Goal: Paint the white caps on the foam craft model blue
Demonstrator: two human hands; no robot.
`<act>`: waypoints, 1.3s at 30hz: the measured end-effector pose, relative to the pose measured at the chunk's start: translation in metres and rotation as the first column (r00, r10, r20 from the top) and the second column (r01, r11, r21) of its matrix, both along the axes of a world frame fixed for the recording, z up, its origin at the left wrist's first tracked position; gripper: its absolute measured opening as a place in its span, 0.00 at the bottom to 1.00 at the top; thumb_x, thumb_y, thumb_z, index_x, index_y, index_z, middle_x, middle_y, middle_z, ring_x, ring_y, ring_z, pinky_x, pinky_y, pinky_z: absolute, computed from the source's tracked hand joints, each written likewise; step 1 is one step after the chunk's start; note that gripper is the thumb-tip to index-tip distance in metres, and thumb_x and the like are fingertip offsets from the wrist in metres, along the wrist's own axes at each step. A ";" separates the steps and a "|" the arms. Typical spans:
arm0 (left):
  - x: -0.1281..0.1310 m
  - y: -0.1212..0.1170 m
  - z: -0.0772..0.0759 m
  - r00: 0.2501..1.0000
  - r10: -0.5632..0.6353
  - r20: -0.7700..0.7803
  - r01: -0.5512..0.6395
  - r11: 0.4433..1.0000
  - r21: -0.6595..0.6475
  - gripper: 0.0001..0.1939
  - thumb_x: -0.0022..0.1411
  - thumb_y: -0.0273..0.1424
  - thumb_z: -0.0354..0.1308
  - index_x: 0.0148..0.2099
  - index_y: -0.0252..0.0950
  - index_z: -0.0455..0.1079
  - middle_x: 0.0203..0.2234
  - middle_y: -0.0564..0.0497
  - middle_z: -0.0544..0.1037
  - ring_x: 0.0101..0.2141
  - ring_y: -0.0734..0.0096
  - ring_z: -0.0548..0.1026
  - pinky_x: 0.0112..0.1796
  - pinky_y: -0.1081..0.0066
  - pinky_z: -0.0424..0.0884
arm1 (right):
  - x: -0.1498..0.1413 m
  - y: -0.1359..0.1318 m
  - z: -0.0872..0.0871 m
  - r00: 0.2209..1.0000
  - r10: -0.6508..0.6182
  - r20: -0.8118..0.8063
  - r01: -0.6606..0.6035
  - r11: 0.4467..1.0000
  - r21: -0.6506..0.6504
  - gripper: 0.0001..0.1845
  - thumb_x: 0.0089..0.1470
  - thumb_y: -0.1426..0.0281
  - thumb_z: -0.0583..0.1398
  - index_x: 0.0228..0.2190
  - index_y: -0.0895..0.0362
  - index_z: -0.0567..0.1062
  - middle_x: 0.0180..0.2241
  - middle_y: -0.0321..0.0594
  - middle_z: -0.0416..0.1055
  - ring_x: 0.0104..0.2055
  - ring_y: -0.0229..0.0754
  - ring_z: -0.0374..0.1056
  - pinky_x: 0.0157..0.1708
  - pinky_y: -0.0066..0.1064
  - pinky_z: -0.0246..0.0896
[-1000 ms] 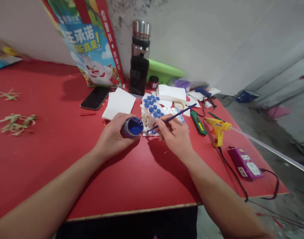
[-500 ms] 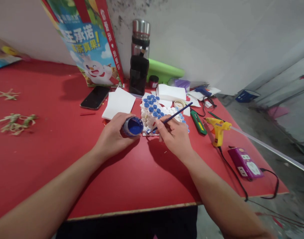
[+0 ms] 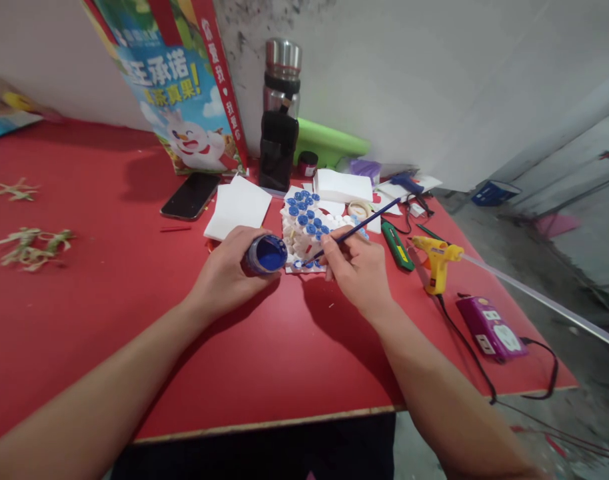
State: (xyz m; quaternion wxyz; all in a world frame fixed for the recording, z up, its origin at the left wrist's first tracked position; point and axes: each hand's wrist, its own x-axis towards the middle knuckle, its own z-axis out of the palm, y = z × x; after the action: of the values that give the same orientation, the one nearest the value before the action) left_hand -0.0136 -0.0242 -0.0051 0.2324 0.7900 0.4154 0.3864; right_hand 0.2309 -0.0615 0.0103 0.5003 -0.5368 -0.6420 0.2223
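My left hand [image 3: 233, 265] is wrapped round a small jar of blue paint [image 3: 267, 255], its open mouth tilted towards me. Between the thumb and fingers of my right hand [image 3: 357, 270] is a thin blue paintbrush [image 3: 367, 221], its handle slanting up to the right. The brush tip is at the near edge of a white model [image 3: 297, 235] covered in small round pieces. Several pieces at its top and front edge are painted blue, others are white. My right hand hides part of the model's right side.
White paper sheets [image 3: 238, 208] and a phone [image 3: 190, 196] lie left of the model. Behind stand a steel bottle [image 3: 283, 67] and a printed bag [image 3: 189, 100]. To the right are a green cutter [image 3: 397, 245], a yellow glue gun [image 3: 438, 260] and a purple power strip [image 3: 492, 328].
My right hand and the paintbrush have moved slightly right, showing more of the model's blue front edge. My left hand holds the paint jar in the same place.
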 end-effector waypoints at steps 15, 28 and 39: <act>0.000 0.001 -0.003 1.000 -0.005 0.000 0.005 1.000 0.023 0.21 0.62 0.39 0.71 0.56 0.41 0.76 0.51 0.43 0.83 0.53 0.47 0.82 0.56 0.51 0.79 | -0.002 -0.001 -0.001 1.000 0.028 0.011 -0.027 0.999 -0.019 0.17 0.72 0.54 0.62 0.36 0.52 0.74 0.24 0.35 0.76 0.21 0.37 0.69 0.24 0.30 0.65; 0.000 0.001 -0.001 1.000 -0.011 0.002 0.010 1.000 0.029 0.21 0.62 0.38 0.71 0.56 0.40 0.76 0.51 0.43 0.83 0.53 0.48 0.82 0.55 0.51 0.79 | -0.003 -0.001 0.002 0.999 0.041 0.023 -0.041 0.999 -0.004 0.16 0.72 0.55 0.61 0.36 0.52 0.74 0.26 0.35 0.77 0.22 0.37 0.69 0.25 0.31 0.64; -0.001 0.000 -0.003 1.000 -0.006 -0.013 0.006 0.999 0.043 0.22 0.63 0.37 0.71 0.57 0.39 0.76 0.51 0.43 0.83 0.53 0.49 0.82 0.55 0.53 0.79 | 0.000 0.002 -0.002 0.998 0.066 0.007 -0.066 0.998 0.002 0.16 0.73 0.54 0.62 0.38 0.53 0.74 0.26 0.35 0.79 0.22 0.36 0.70 0.26 0.31 0.65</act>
State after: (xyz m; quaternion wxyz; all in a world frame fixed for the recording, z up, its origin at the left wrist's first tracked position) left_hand -0.0144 -0.0243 -0.0082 0.2140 0.7986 0.4062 0.3892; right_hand 0.2308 -0.0594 0.0083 0.4911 -0.5156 -0.6614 0.2358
